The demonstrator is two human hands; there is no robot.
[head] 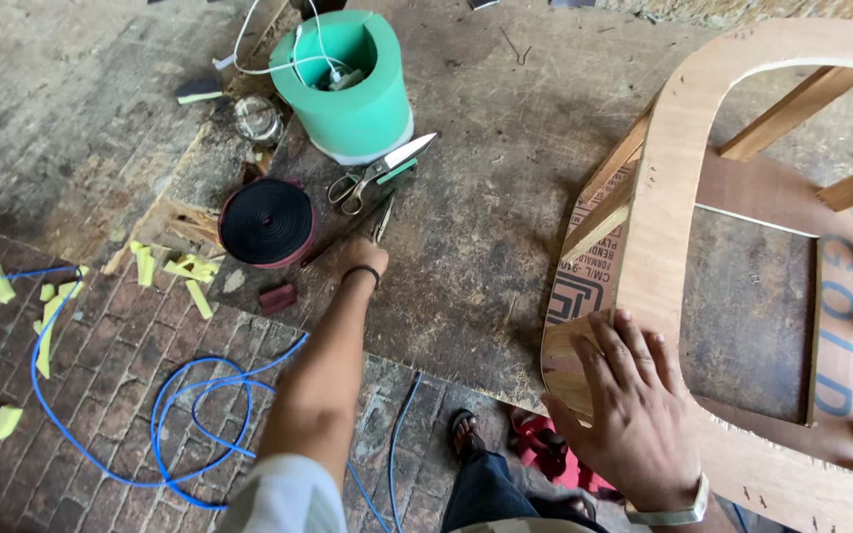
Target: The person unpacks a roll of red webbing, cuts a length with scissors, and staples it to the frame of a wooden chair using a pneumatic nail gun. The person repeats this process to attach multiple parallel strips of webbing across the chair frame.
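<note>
While the left hand [362, 259] stretches across a worn workbench [505, 197] and closes its fingers on a slim dark-handled tool [383, 219], possibly pliers, the right hand [634, 410] lies flat and open on the curved plywood rim of a wooden chair frame [678, 168], holding nothing. The tool lies just below a pair of large scissors [379, 170] and right of a coiled roll of black webbing [267, 222]. Behind the scissors stands a green foam cylinder [352, 89] with a white cable [278, 67] trailing from it. Yellow-green foam scraps [175, 266] litter the bench edge and brick floor, where a blue hose [170, 434] loops. The work appears at the tool-fetching stage; the next move would call for a firm lift clear of the scissors while the frame is steadied.
</note>
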